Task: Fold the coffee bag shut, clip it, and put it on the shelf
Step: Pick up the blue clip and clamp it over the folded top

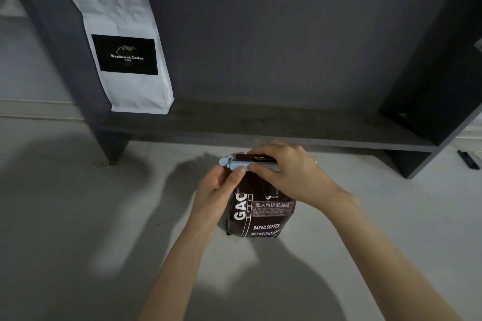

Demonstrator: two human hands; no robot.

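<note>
A dark brown coffee bag (pixel 263 216) with white lettering stands upright on the pale floor, just in front of the dark grey shelf (pixel 260 122). Its top is folded over, and a light blue bag clip (pixel 245 163) sits across the fold. My left hand (pixel 219 187) grips the clip's left end and the bag's upper left corner, thumb pressed under the clip. My right hand (pixel 284 172) covers the clip's right part from above, fingers pinched on it. The right end of the clip is hidden under that hand.
A white coffee bag (pixel 122 49) with a black label leans against the shelf's back panel at the left. To its right the shelf board is bare up to the dark side panel (pixel 443 86). A small black object (pixel 469 160) lies on the floor at far right.
</note>
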